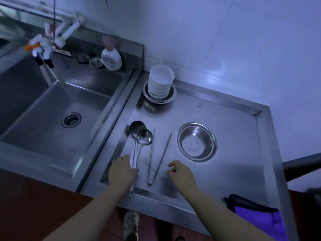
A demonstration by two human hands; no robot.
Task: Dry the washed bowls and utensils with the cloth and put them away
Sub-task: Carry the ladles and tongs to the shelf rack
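The left hand [122, 169] is down on the desk [234, 171], with its fingers curled around the handles of the ladles [141, 136]. The ladle cups lie just ahead of that hand, one partly on top of the other. The right hand [180, 173] is beside it, loosely curled and holding nothing. Between the two hands lie the tongs [157, 157], flat on the desk. Ahead of the right hand sits a steel bowl [197, 141], right way up. Farther ahead, in the corner, white bowls [160, 82] are stacked on steel plates [157, 99]. The cloth [257, 216] is off to the right of the right hand, hanging over the desk edge, and no hand touches it. I think the job has hardly begun: everything is out on the desk and nothing looks put away. The drying is all left to do, and I cannot tell what is wet.
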